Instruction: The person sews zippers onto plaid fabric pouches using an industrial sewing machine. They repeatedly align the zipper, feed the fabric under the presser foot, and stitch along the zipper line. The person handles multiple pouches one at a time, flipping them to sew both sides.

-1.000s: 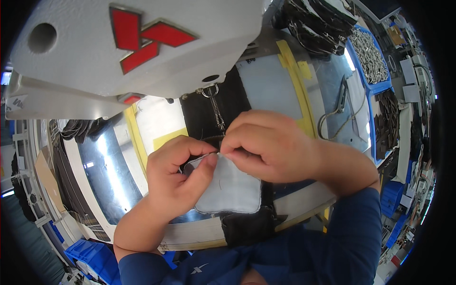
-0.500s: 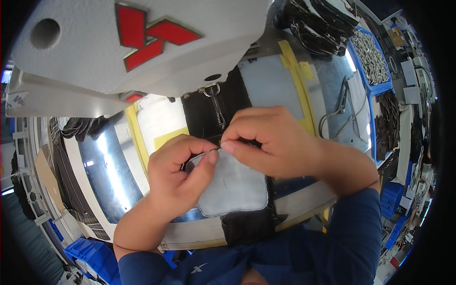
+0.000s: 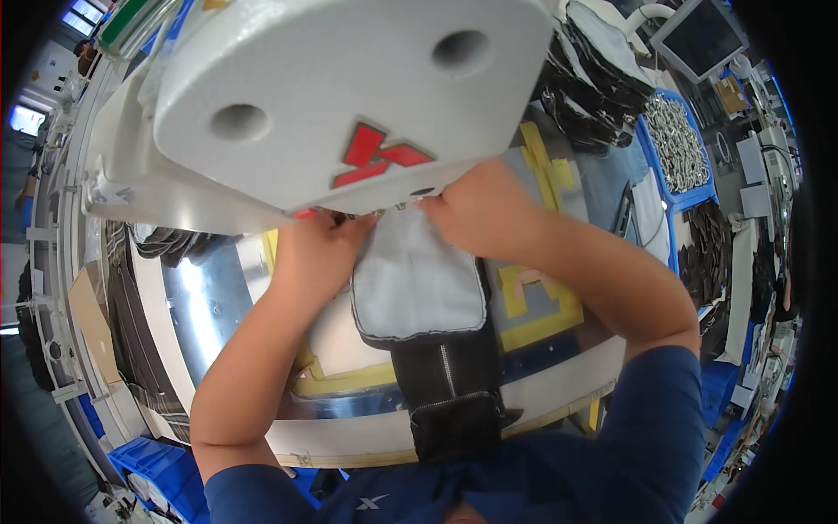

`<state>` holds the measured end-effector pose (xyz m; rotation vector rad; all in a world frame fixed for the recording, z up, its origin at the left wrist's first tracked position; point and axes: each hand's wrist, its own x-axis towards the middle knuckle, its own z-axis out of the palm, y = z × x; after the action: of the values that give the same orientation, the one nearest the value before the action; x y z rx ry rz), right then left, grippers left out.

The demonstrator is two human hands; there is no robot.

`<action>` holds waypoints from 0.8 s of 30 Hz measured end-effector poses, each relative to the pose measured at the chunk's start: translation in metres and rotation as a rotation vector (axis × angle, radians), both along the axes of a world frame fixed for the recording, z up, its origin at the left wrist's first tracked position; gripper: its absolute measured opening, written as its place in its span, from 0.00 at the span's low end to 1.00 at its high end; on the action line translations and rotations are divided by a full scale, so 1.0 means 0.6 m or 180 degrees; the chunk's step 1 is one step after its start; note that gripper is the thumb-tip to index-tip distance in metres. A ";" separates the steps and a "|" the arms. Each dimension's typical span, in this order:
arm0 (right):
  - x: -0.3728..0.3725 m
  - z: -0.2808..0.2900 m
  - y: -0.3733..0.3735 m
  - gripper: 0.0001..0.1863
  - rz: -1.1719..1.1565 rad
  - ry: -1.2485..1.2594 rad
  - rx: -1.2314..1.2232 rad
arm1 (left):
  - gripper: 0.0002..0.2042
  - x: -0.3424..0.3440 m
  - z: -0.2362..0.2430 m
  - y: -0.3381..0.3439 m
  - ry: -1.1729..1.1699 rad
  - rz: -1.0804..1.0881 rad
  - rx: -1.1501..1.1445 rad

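A bag panel with a pale grey lining (image 3: 421,288) and dark edging lies before me, its far edge partly under the white sewing machine head (image 3: 288,79). My left hand (image 3: 316,249) pinches the panel's far left corner between thumb and fingers. At the far right corner, my right hand (image 3: 489,214) is closed on the same panel, its fingertips close to the machine head. Toward me, a black fabric piece with a metal zipper (image 3: 447,371) extends from the panel to the table's front edge. The needle area is hidden by the machine head.
Stacked black-and-grey pieces (image 3: 594,87) stand at the back right, beside metal chains (image 3: 675,147) in a blue tray. A slim dark tool (image 3: 623,214) lies nearby. Yellow tape (image 3: 541,336) marks the worktop. A blue crate (image 3: 170,476) is at lower left.
Both hands have moved away from me with the panel, up to the machine head. More of the black zippered piece now shows near me. The view has shifted.
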<state>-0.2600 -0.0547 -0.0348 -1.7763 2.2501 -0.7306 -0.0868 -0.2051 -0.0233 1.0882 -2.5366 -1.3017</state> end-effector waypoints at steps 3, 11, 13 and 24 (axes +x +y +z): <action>-0.013 0.016 -0.005 0.14 -0.0156 -0.0074 0.0348 | 0.14 -0.010 -0.003 -0.006 0.0039 -0.0334 -0.0677; -0.040 -0.016 -0.011 0.15 -0.0020 -0.0028 0.0095 | 0.11 -0.006 -0.041 -0.032 0.0114 -0.0953 -0.1173; -0.042 -0.011 -0.012 0.15 -0.0031 -0.0263 0.0015 | 0.11 -0.007 -0.042 -0.030 0.0274 -0.0912 -0.1301; -0.056 0.031 -0.028 0.13 -0.0113 -0.0521 0.0787 | 0.12 -0.018 -0.054 -0.056 0.0786 -0.1188 -0.1576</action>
<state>-0.2938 -0.0718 -0.0165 -1.5104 2.1621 -0.5535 -0.0976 -0.2386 -0.0558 0.3499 -2.7210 -0.7242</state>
